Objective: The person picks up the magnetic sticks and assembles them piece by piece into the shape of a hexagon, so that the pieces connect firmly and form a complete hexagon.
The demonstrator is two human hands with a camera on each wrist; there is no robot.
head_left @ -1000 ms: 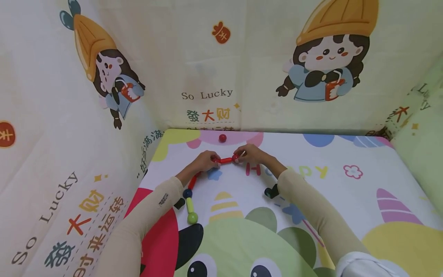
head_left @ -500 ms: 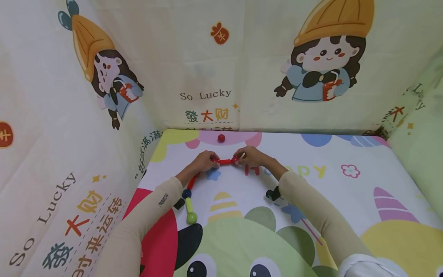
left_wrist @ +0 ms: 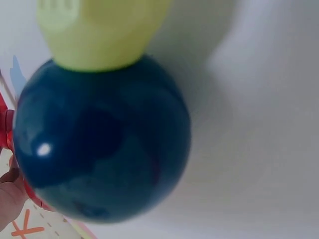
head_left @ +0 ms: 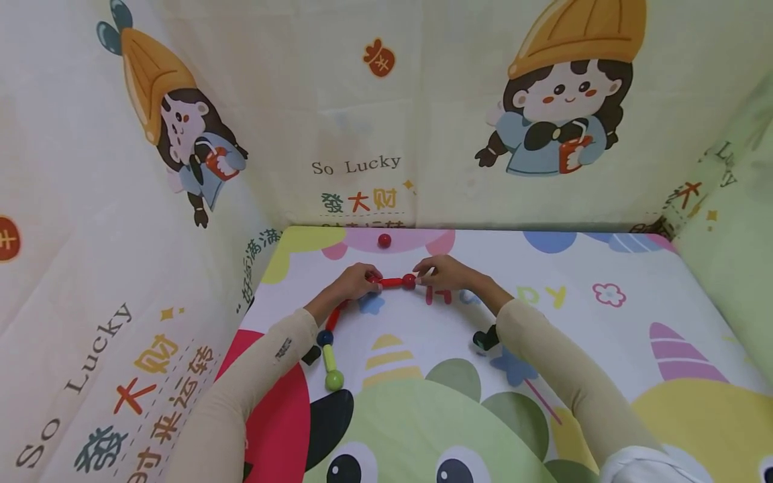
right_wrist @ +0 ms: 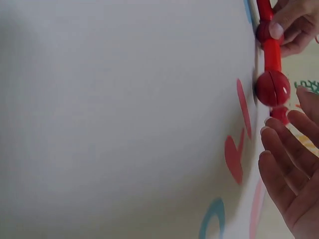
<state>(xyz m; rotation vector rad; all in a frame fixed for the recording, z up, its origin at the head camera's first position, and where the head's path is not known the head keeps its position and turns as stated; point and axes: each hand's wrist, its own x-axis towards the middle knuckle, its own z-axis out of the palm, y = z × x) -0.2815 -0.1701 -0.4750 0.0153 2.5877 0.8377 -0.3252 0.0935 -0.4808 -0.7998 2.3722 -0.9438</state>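
**Head view: two hands at a red rod**

Head view shows the left hand (head_left: pixel 353 283) pinching one end of a red rod (head_left: pixel 392 282) on the mat (head_left: pixel 604 335); the right hand (head_left: pixel 443 274) sits just beside the red ball (head_left: pixel 408 281) at the rod's other end, fingers loose; a chain runs from the left hand down past a blue ball (head_left: pixel 326 337) and a yellow rod (head_left: pixel 329 359) to a green ball (head_left: pixel 334 381); a lone ball (head_left: pixel 384 240) lies near the back wall.

Left wrist view: the blue ball (left_wrist: pixel 99 139) fills the frame, the yellow rod (left_wrist: pixel 99 32) touching it.

Right wrist view: the right hand's fingers (right_wrist: pixel 284 164) are straight, apart from the red ball (right_wrist: pixel 272 88); the left hand (right_wrist: pixel 291 22) grips the rod (right_wrist: pixel 272 50).
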